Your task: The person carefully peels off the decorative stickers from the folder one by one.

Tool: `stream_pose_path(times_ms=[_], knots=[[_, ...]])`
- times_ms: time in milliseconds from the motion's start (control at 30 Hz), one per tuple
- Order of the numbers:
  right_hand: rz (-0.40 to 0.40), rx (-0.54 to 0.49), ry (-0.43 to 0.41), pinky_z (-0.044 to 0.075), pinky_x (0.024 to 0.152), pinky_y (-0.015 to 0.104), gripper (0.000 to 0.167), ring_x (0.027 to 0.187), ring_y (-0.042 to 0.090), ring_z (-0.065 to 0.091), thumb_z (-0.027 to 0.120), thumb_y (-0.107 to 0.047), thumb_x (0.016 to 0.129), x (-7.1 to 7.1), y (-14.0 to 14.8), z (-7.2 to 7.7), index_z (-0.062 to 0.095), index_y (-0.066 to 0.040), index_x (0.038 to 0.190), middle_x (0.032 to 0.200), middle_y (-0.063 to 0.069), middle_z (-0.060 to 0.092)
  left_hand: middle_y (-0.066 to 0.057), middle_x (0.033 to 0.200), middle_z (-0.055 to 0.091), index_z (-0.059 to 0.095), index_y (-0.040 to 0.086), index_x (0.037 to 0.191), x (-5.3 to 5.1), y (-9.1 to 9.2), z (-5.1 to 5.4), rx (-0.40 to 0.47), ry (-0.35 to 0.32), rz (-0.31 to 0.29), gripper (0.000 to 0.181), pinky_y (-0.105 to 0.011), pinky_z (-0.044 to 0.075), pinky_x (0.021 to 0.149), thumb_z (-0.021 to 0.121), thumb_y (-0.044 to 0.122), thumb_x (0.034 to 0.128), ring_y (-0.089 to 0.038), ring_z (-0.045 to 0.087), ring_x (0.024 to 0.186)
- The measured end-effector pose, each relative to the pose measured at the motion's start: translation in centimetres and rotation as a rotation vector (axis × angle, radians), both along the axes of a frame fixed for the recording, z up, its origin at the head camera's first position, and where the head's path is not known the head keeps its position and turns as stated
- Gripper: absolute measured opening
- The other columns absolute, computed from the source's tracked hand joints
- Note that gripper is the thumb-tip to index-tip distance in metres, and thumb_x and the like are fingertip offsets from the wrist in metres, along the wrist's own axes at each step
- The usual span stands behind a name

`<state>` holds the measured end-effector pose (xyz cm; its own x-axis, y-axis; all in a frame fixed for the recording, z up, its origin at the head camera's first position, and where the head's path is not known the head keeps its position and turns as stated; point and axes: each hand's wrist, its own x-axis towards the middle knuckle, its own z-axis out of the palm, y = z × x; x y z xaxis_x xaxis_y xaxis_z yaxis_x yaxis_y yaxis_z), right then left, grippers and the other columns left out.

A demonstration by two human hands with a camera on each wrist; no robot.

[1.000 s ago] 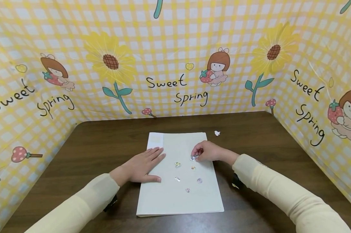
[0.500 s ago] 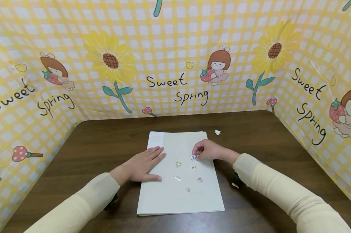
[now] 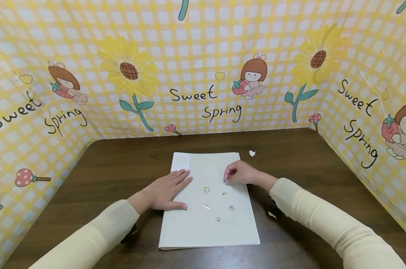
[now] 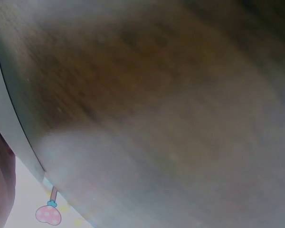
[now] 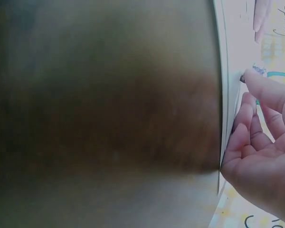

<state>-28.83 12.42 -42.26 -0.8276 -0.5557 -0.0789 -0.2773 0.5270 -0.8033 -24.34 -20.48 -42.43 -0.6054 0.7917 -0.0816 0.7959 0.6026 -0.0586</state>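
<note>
A white booklet or folder point(image 3: 189, 231) lies on the table, with several small stickers on its cover. Flat on its left side rests my left hand point(image 3: 166, 189), fingers straight and spread. Near the right edge, the thumb and fingers of my right hand point(image 3: 240, 173) pinch a small bluish sticker point(image 3: 224, 181), mostly hidden by the fingertips. Closest to that hand is a round orange-and-white sticker point(image 3: 224, 194). A yellow-green sticker point(image 3: 206, 189) lies left of it. Lower down are a pale sticker point(image 3: 206, 206), a purple round one point(image 3: 231, 208) and a pinkish one point(image 3: 218, 219).
A small white cut-out scrap point(image 3: 252, 153) lies on the dark wooden table point(image 3: 129, 160), beyond the booklet's upper right corner. A pale rectangle point(image 3: 181, 161) marks the cover's upper left. Yellow checked cloth point(image 3: 196, 48) encloses the table at the back and sides.
The pinched sticker has turned in my right fingers, from showing its patterned face to showing only a small part. My left hand has stayed in place.
</note>
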Motion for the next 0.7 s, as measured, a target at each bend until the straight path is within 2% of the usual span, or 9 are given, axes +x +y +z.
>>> stream_pose_path(times_ms=[400,700], knots=[[0.030,-0.049,0.016,0.045,0.063,0.027,0.008,0.069,0.015,0.053,0.072,0.003,0.082,-0.3,0.6,0.9,0.071,-0.005,0.081,0.074,0.002,0.064,-0.016,0.159,0.018,0.023,0.006,0.154,0.0,-0.1,-0.2,0.025,0.018,-0.024,0.094,-0.042,0.019,0.115,0.035,0.074,0.0906,-0.030,0.016,0.146],[-0.054,-0.061,0.009,0.046,0.064,0.027,0.003,0.073,0.015,0.056,0.075,-0.002,0.083,-0.1,1.1,1.3,0.073,-0.003,0.085,0.079,0.002,0.067,-0.015,0.159,0.018,0.023,0.007,0.155,0.0,-0.1,-0.2,0.019,0.018,-0.013,0.094,-0.042,0.020,0.115,0.034,0.075,0.0900,-0.029,0.016,0.146]])
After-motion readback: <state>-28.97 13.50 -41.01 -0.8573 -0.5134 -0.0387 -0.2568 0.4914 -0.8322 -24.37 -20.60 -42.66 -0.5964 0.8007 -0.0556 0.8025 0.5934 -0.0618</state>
